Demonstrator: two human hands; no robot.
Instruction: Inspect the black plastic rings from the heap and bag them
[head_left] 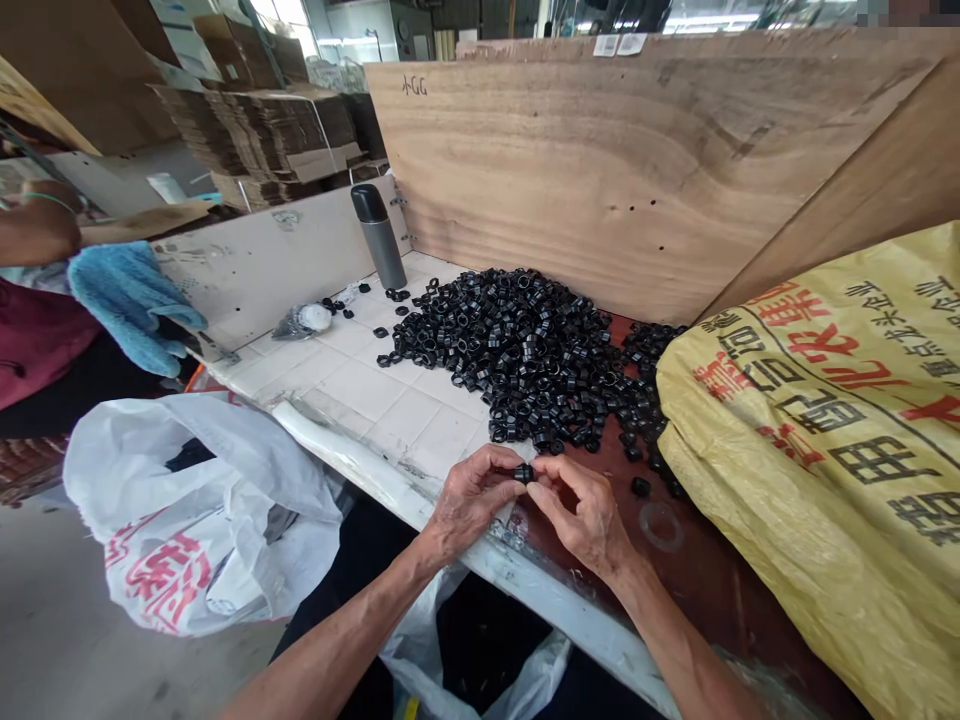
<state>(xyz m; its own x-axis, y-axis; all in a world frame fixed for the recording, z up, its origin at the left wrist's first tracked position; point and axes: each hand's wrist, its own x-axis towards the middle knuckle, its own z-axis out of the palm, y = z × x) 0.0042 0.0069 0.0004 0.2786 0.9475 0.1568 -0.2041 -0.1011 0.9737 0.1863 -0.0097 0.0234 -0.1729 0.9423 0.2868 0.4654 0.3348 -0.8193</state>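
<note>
Between my two hands is a small black plastic ring-shaped part, held over the table's front edge. My left hand pinches it from the left with thumb and fingertips. My right hand grips it from the other side, fingers and thumb closed at its right end. Just beyond my fingers lies a big heap of similar black parts, spread over white tiles and a reddish-brown board. A single black part lies apart, right of my right hand.
A yellow printed sack fills the right side. A grey flask stands at the back left, near a small clear bag. An open white bag is at left; another hangs below the edge. Someone's arm shows far left.
</note>
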